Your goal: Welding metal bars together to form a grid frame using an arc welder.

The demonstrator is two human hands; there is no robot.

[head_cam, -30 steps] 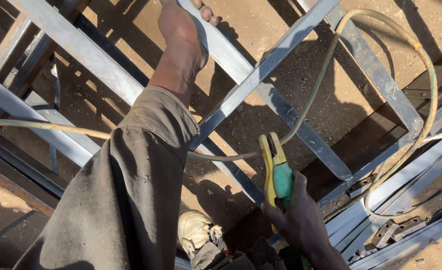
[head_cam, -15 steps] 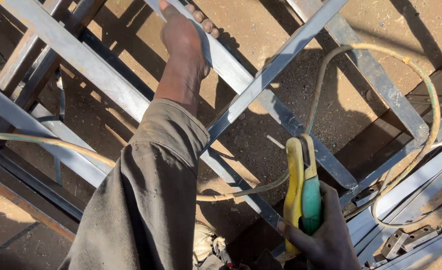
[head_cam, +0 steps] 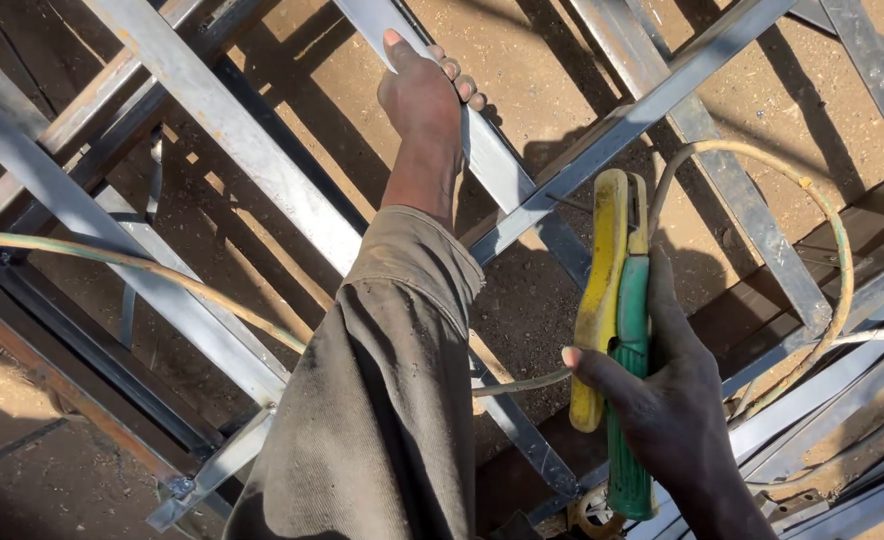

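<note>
The left hand [head_cam: 424, 95] reaches forward at the end of a grey-brown sleeve [head_cam: 382, 400] and is clenched around a flat grey steel bar [head_cam: 497, 170] of a welded metal frame [head_cam: 212, 115]; the fingers [head_cam: 457, 80] curl over the bar's far edge, the thumb on its near side. The frame's bars cross in a lattice above brown dirt ground [head_cam: 522, 60] and cast hard shadows on it.

The right hand [head_cam: 667, 400] grasps a welding electrode holder [head_cam: 617, 310] low in the right half of the view: the green handle sits in the palm, the yellow lever stands just beside it on the left, and the thumb presses against the lever's lower part. The holder points upward, its tip near the crossing of two bars. A pale yellowish cable [head_cam: 822, 210] loops from the holder's top out to the right and back down among the stacked bars at the lower right. A second run of cable [head_cam: 112, 262] crosses from the left edge and passes behind the sleeve. No package, label or sign shows.

Compared with half a second ago, the holder stands higher and farther left in view, with more of the right hand showing, and the left hand has the same grip on the bar.
</note>
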